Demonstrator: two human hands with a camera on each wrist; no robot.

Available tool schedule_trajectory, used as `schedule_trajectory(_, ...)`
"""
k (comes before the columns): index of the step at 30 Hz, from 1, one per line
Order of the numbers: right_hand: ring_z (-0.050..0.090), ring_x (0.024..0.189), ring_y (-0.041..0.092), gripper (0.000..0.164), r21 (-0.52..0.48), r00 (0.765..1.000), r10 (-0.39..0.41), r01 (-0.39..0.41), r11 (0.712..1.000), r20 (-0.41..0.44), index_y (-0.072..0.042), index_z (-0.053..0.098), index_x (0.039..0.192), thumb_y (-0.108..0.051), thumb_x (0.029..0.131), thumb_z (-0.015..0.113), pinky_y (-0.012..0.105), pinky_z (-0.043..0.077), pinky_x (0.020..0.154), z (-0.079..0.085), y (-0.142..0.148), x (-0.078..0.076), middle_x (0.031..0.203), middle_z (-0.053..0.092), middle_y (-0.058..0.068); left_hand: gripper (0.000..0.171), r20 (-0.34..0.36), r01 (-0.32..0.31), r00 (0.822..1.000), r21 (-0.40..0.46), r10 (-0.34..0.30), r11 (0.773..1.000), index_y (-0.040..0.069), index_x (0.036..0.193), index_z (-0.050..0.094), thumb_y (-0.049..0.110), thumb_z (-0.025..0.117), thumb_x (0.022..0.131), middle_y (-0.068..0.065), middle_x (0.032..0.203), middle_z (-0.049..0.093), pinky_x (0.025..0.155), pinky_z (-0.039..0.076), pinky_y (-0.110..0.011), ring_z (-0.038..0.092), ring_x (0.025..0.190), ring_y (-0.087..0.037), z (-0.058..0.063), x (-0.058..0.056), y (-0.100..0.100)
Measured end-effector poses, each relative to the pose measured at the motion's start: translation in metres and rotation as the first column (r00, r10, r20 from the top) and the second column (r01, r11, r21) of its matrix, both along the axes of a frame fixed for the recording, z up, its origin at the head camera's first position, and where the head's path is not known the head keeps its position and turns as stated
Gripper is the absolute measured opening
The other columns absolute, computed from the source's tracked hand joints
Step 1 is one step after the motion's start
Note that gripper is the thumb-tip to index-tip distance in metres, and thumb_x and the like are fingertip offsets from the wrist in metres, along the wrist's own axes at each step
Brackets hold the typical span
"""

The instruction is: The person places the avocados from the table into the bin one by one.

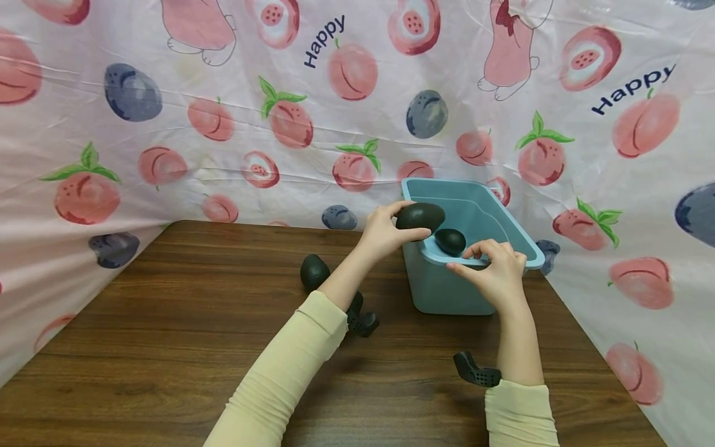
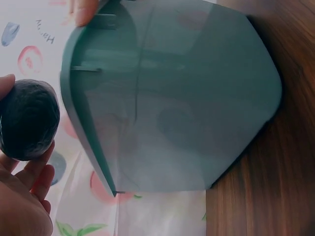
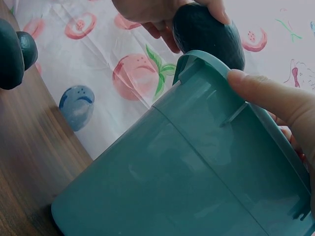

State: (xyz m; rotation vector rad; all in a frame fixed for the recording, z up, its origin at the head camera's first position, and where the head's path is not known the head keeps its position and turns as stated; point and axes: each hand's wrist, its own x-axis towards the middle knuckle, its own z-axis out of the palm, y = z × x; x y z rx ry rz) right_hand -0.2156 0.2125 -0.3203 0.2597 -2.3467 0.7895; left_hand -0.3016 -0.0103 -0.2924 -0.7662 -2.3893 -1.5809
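My left hand (image 1: 391, 226) holds a dark green avocado (image 1: 421, 216) between thumb and fingers, over the left rim of a light blue plastic bin (image 1: 455, 288). That held avocado (image 2: 29, 120) also shows in the left wrist view. Inside the bin, near its front rim, lies another avocado (image 1: 449, 242). My right hand (image 1: 499, 270) grips the bin's front rim, thumb outside and fingers over the inner side. In the right wrist view its thumb (image 3: 266, 93) presses on the rim; the other fingers are mostly hidden behind it.
On the brown wooden table (image 1: 167, 323), an avocado (image 1: 314, 271) lies left of my left forearm. One more shows beside it in the right wrist view, mostly behind the forearm in the head view. A fruit-printed sheet (image 1: 223, 155) hangs behind and beside the table. Each wrist bears a black mount.
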Motion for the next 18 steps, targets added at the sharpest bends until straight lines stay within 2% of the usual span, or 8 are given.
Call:
schedule_trajectory(7,0.042,0.084,0.024,0.031,0.004,1.000,-0.001,0.001,1.000,-0.003,-0.010,0.064,0.080,-0.027,0.069,0.088,0.053,0.017,0.087,0.000,0.000,0.000,0.082,0.060,0.005,0.062,-0.009,-0.003,1.000,-0.079,0.003,0.997,0.023,0.130,0.060,0.045,0.079,0.075,-0.001,0.118,0.059,0.081,0.044,-0.036,0.044,0.111,-0.023,-0.001,-0.001,0.008)
schedule_trajectory(18,0.042,0.085,0.024,0.032,-0.003,1.000,-0.002,0.002,1.000,0.005,-0.010,0.064,0.080,-0.029,0.069,0.088,0.053,0.017,0.086,0.000,0.001,0.000,0.082,0.060,0.005,0.060,0.010,-0.034,0.999,-0.071,0.035,0.997,0.024,0.128,0.061,0.046,0.079,0.075,-0.003,0.119,0.058,0.085,0.041,-0.041,0.037,0.121,-0.031,0.001,0.000,0.018)
